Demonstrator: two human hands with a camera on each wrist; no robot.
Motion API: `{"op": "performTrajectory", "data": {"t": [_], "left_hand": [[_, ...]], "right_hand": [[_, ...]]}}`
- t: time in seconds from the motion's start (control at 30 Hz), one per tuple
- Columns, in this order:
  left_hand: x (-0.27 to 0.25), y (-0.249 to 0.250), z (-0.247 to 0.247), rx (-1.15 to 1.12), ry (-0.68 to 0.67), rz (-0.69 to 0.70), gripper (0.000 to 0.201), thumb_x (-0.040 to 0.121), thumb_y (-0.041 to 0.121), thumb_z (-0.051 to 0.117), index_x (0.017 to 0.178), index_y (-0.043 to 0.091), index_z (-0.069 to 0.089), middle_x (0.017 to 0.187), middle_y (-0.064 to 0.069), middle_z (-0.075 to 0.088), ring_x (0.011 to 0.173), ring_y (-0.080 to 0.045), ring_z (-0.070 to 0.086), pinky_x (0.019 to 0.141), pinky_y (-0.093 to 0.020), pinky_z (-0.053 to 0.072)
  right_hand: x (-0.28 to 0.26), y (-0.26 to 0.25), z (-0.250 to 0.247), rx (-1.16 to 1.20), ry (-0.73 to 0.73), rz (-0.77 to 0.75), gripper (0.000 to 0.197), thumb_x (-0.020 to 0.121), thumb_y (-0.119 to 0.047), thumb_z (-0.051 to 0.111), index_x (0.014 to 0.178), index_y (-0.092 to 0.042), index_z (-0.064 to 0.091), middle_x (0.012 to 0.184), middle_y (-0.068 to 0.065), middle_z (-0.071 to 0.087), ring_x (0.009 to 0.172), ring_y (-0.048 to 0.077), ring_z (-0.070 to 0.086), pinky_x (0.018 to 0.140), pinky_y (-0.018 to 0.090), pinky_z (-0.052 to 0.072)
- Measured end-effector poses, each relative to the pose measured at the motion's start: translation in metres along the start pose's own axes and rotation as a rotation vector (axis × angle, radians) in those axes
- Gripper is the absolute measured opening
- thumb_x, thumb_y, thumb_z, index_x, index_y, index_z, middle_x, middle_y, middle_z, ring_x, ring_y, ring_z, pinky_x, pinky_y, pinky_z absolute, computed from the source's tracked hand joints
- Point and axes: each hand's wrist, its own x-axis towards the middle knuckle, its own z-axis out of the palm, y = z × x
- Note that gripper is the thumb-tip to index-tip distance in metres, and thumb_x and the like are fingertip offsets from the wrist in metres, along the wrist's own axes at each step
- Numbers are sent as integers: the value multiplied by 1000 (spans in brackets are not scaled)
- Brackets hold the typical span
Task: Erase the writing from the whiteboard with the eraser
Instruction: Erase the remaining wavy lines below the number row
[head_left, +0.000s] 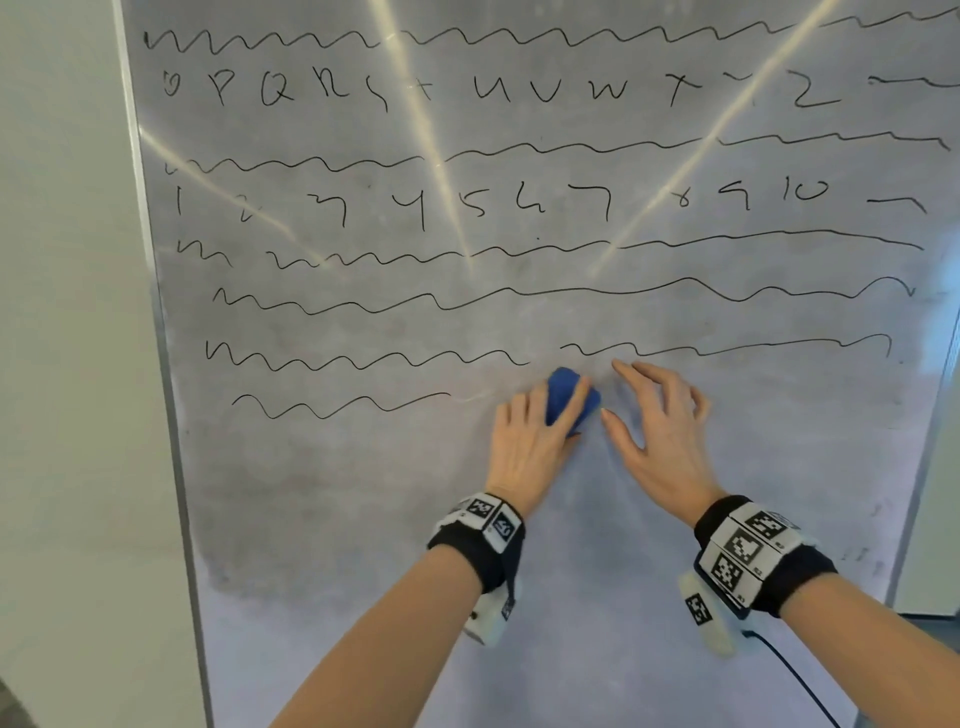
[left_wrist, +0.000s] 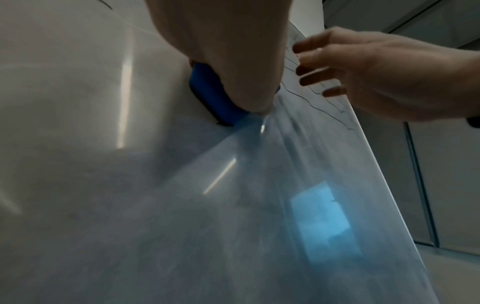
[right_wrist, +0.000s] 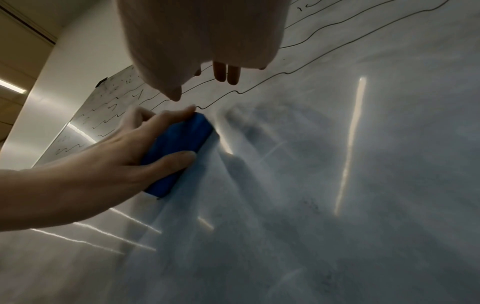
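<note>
A large whiteboard (head_left: 571, 519) fills the head view, with black letters, numbers and wavy lines (head_left: 363, 358) across its upper half and smudged grey below. My left hand (head_left: 530, 441) grips a blue eraser (head_left: 569, 397) and holds it flat against the board, just right of the lowest wavy line (head_left: 337, 405). The eraser (right_wrist: 179, 152) shows under the fingers in the right wrist view, and its edge (left_wrist: 207, 92) in the left wrist view. My right hand (head_left: 660, 421) rests beside it, fingers spread, fingertips (head_left: 621, 366) touching the board by a wavy line.
The board's metal frame (head_left: 166, 364) runs down the left side, with a pale wall (head_left: 67, 312) beyond it. The right frame edge (head_left: 930, 441) slants at the far right. A black cable (head_left: 795, 675) hangs from my right wristband.
</note>
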Motion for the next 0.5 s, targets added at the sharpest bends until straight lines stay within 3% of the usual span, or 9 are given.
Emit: {"op": "performTrajectory", "data": {"t": [0.17, 0.23, 0.33, 0.5], "left_hand": [[-8, -18, -3, 72, 13, 116, 67, 82, 36, 69, 143, 30, 42, 110, -9, 50, 76, -26, 45, 66, -36, 32], [-24, -45, -5, 88, 31, 74, 62, 85, 37, 62, 143, 30, 42, 111, -10, 48, 78, -27, 43, 67, -37, 29], [-49, -81, -9, 101, 62, -29, 56, 91, 41, 48, 144, 27, 39, 117, -13, 43, 79, -28, 44, 68, -36, 36], [-46, -73, -3, 40, 105, -138, 54, 92, 41, 43, 142, 24, 37, 120, -16, 41, 78, -29, 45, 68, -38, 43]], "right_hand": [[3, -4, 0, -10, 5, -3, 49, 92, -41, 45, 136, -21, 42, 129, 7, 48, 116, 23, 49, 99, 48, 31], [5, -4, -1, -5, 11, 1, 50, 92, -41, 45, 137, -20, 43, 128, 7, 48, 117, 23, 49, 100, 47, 29], [9, 0, -3, -12, 17, 5, 50, 92, -40, 44, 137, -19, 44, 128, 6, 47, 116, 22, 48, 101, 43, 25], [8, 6, -8, -34, 17, 39, 51, 92, -42, 42, 138, -20, 44, 128, 6, 47, 116, 21, 47, 102, 41, 22]]}}
